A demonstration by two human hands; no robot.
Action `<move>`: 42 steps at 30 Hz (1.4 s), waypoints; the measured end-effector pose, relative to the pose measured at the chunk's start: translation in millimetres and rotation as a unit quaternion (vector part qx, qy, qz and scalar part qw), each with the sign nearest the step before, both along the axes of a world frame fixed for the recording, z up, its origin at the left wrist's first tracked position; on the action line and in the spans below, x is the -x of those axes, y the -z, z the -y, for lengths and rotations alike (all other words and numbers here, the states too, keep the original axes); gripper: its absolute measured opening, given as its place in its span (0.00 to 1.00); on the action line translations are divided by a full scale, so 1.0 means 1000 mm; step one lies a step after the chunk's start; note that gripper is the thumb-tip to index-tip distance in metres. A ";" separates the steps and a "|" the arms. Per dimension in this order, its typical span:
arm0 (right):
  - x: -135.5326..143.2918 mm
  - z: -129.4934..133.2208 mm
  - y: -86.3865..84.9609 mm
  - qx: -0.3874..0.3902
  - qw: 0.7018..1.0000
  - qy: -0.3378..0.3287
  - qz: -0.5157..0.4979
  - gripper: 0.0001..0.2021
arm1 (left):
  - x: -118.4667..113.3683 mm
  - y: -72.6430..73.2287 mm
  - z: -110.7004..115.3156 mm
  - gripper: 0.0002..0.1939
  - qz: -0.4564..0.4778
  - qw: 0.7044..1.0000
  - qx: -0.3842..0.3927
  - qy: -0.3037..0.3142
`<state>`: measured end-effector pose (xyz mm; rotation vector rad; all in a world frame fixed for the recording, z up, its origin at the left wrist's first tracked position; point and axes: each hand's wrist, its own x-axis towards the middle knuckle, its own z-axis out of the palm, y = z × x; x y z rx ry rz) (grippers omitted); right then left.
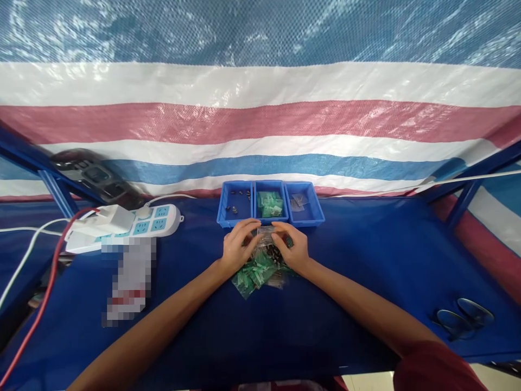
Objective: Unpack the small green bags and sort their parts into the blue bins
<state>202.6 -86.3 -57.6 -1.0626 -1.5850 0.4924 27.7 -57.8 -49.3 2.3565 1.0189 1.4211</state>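
Note:
Between my two hands is a small clear plastic bag, one side pinched by my left hand and the other by my right hand. Both hands are closed at the fingertips, just in front of the blue bins. Beneath them lies a pile of small clear bags with green pieces inside. Small dark parts show among the pile, partly covered by my right hand. What the held bag contains, if anything, is too small to make out.
Three blue bins stand in a row: the left bin has several small metal parts, the middle bin green bags, the right bin clear bags. A power strip with cables is at left. Glasses lie right on the blue table.

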 end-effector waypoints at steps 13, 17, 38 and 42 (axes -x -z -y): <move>0.000 -0.001 0.004 -0.017 1.000 0.019 -0.012 0.15 | 0.000 -0.001 -0.002 0.06 -0.023 0.999 0.016 0.045; 0.000 0.000 -0.003 -0.025 0.999 -0.011 -0.015 0.14 | 0.001 -0.001 -0.001 0.06 -0.029 0.998 0.005 0.058; 0.006 0.000 0.001 -0.070 0.997 -0.016 0.021 0.06 | 0.002 -0.006 0.004 0.08 -0.025 0.998 0.018 0.056; 0.005 -0.001 0.002 -0.079 0.996 -0.023 0.020 0.06 | 0.001 -0.007 0.002 0.07 -0.026 0.998 0.015 0.049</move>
